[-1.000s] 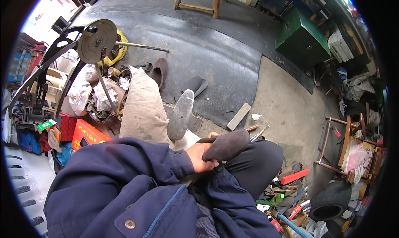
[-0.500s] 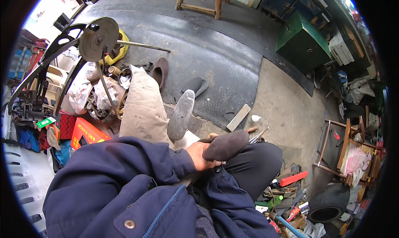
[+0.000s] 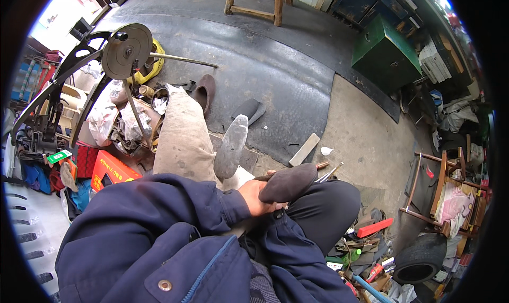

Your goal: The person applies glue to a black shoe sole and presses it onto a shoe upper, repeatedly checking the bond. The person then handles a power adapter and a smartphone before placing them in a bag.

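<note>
A dark brown shoe (image 3: 290,184) lies over my lap, its rounded end toward the right knee. My left hand (image 3: 253,196) is closed around its near left side, with the fingers partly hidden by the shoe. Only a sliver of my right hand (image 3: 281,205) shows at the shoe's lower edge, beyond the sleeve cuff; its fingers are hidden. Just past my left hand stands a grey metal foot-shaped last (image 3: 231,146), tilted upward. A stained beige cloth (image 3: 183,136) covers my left leg. Another brown shoe (image 3: 203,93) rests on the floor mat.
A black hand-wheel machine (image 3: 126,51) stands at the left, near bags and an orange box (image 3: 112,170). Dark insoles (image 3: 248,110) and a whetstone-like block (image 3: 304,149) lie ahead. Scraps, a red bar (image 3: 375,227) and a tire (image 3: 420,258) crowd the right. A green box (image 3: 386,51) stands beyond.
The shoe has tilted very slightly in my hands, and a little more of my right hand shows beneath it. Everything else looks the same.
</note>
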### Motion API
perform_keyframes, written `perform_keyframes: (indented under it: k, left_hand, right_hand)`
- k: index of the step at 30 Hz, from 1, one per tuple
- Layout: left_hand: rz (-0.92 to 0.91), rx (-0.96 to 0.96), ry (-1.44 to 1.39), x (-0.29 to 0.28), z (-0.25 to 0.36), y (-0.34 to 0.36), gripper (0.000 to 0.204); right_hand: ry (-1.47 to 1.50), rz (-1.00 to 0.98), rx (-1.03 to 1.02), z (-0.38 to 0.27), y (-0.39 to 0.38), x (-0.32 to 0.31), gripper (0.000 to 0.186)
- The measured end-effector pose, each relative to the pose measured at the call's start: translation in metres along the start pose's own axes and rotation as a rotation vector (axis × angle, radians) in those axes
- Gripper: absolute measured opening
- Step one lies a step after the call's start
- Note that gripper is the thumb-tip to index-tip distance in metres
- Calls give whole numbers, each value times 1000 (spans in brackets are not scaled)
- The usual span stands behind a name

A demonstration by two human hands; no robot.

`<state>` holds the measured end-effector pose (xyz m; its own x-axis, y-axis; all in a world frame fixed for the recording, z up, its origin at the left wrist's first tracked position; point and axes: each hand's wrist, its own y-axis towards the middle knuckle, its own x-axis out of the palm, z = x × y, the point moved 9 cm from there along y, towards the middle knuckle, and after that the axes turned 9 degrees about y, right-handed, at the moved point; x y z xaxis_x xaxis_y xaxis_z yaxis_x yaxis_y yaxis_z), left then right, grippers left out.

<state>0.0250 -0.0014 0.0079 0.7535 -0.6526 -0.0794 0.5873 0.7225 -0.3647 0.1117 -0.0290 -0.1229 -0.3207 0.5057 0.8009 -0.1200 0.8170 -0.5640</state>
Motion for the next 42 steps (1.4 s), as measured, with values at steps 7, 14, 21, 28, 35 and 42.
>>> perform_keyframes:
  k: [7,14,21,28,35,42]
  left_hand:
    - [123,71,59,-5,-3,-3,30]
    - [183,547,291,-6,40,-15,43]
    - [-7,548,169,2,42,-17,49]
    - [-141,580,119,5,45,-23,56]
    - [-234,368,163,5,19,-22,57]
    - [-267,368,605,1,-13,-13,36]
  right_hand:
    - [33,-8,41,6,11,0,41]
    - [49,8,67,-1,4,10,43]
    - [-166,249,-33,0,-10,19,57]
    - [-236,256,93,10,-19,25,53]
    - [-395,123,-14,8,-15,34,35]
    - [-631,61,-269,-10,-17,47,26]
